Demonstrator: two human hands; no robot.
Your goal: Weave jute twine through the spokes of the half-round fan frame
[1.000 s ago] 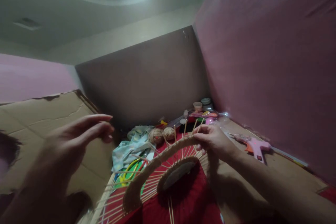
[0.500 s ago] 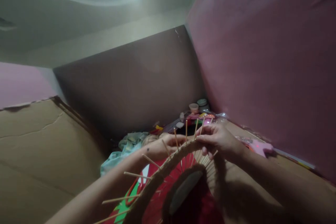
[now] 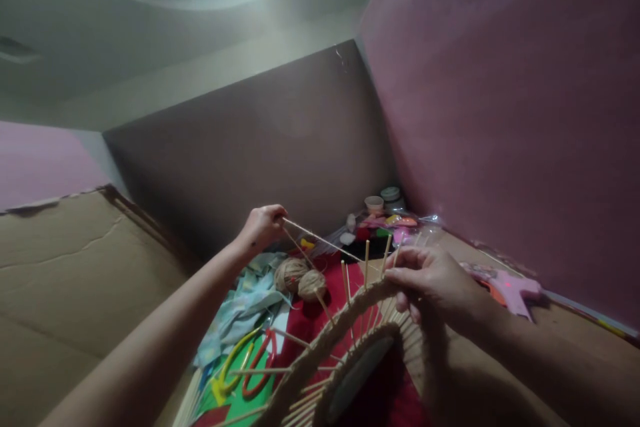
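My left hand is raised at the centre, its fingers pinched on a strand of jute twine. From there the strand runs taut down to the sticks near my other hand, and a second length drops towards two twine balls. My right hand grips the woven rim of a round stick-and-twine basket, thumb on top and fingers beneath. Thin wooden sticks stand out around that rim. An inner woven ring with a grey centre shows lower down; the basket's near part is cut off by the frame.
Scissors with red handles and a yellow-handled tool lie on green material at lower left. Pale blue cloth is beside the twine balls. A pink glue gun rests at right. A large cardboard sheet stands at left; jars sit in the far corner.
My left hand has moved up and left from the rim, drawing the twine out taut. The twine balls and scissors now show more fully. My right hand keeps its hold on the rim.
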